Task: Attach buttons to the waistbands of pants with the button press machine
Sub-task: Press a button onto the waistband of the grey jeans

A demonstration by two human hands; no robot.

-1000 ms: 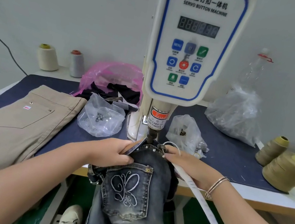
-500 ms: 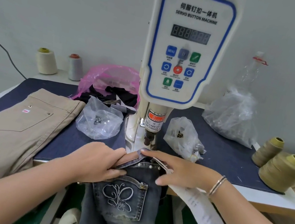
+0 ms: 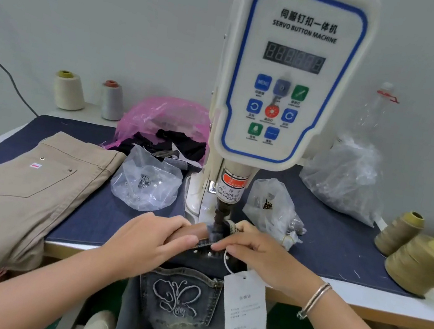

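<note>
Waistband (image 3: 206,245) sits under press (image 3: 220,214), pinched by left hand (image 3: 150,239) and right hand (image 3: 255,251) fingers either side. Button seemingly unpressed; khaki pants (image 3: 20,187) left of press.

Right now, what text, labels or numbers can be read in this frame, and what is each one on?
"伺服钉扣一体机" and "SERVO BUTTON MACHINE": button press machine's control panel.
"MENU": blue panel button.
"WARN...", "...AKE CARE OF", "...OUR FINGER": warning sticker, partly hidden.
Digital display: digits unclear.
Captions under the other buttons: too small.
Paper hang tag on the jeans: print blurred.
Red label on the khaki pants: unreadable.
</note>
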